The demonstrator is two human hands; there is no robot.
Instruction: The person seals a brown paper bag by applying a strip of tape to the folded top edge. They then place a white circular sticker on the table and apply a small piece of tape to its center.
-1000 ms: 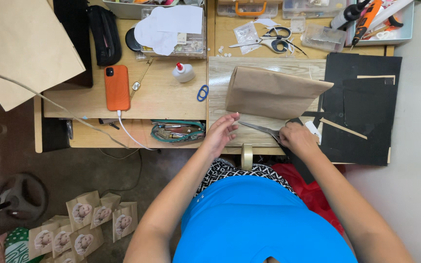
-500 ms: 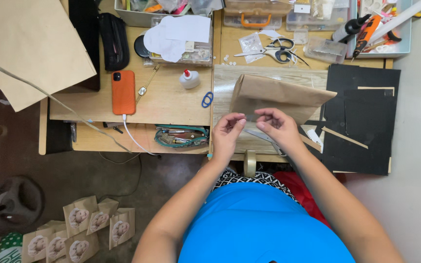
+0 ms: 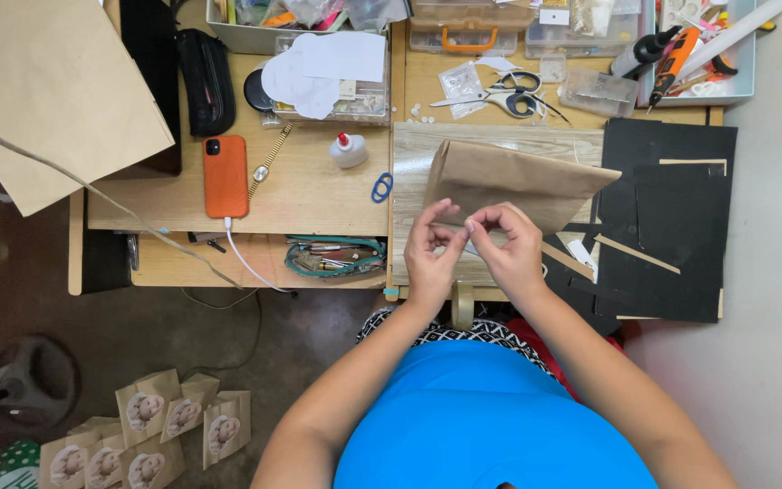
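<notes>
My left hand [image 3: 432, 252] and my right hand [image 3: 507, 246] are held together over the near part of a pale wooden board [image 3: 412, 156]. Their fingertips meet and pinch a small clear strip [image 3: 469, 232] that looks like tape; it is too thin to see well. Just beyond the hands a brown paper bag [image 3: 510, 181] lies flat on the board, tilted slightly. A roll of clear tape [image 3: 462, 306] hangs at the table's near edge, below my wrists.
Black card sheets [image 3: 681, 226] cover the table's right side. Scissors [image 3: 510, 94], a white glue bottle [image 3: 348, 150], an orange phone [image 3: 225, 177] and trays of small parts lie farther back. Several printed brown bags [image 3: 156, 426] stand on the floor at lower left.
My hands left the table's near edge by the tape roll, rose and came together, fingertips now pinching the small strip in front of the bag.
</notes>
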